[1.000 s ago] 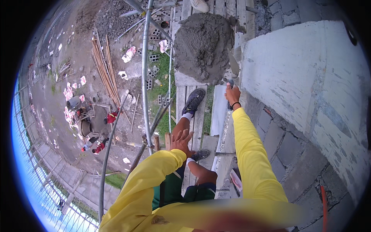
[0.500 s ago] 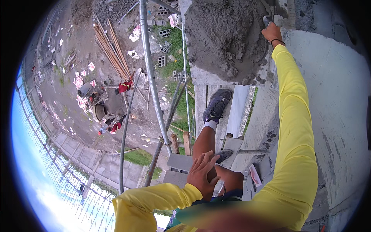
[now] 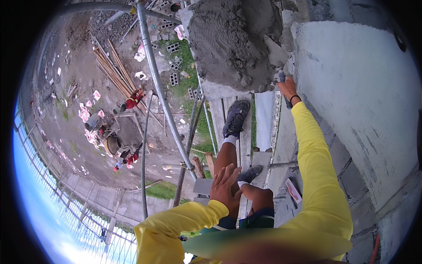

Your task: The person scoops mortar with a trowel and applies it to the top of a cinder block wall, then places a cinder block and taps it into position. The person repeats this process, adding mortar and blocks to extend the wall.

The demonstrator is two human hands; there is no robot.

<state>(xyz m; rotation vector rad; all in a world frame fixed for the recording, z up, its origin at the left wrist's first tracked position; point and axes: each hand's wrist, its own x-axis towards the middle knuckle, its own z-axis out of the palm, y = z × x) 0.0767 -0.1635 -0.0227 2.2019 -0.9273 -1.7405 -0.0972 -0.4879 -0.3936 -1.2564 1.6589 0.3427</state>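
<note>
Scaffold pole (image 3: pixel 163 105): slants down left of the planks | Left hand (image 3: pixel 225 187): fingers spread, palm flat on the bent knee (image 3: pixel 228 160), holding nothing | Mortar heap (image 3: pixel 233 42): piled on the plank platform (image 3: pixel 220 108) ahead of the feet | Right hand (image 3: pixel 286 86): arm outstretched, fingers closed round a tool handle (image 3: pixel 281 78) at the heap's right edge, beside the plastered wall (image 3: pixel 356 97).

I see a plastered wall (image 3: pixel 360 97) on the right, scaffold planks (image 3: pixel 228 114) beside it, a steel pole (image 3: pixel 160 92) left, and bare ground (image 3: pixel 79 97) far below in daylight.
</note>
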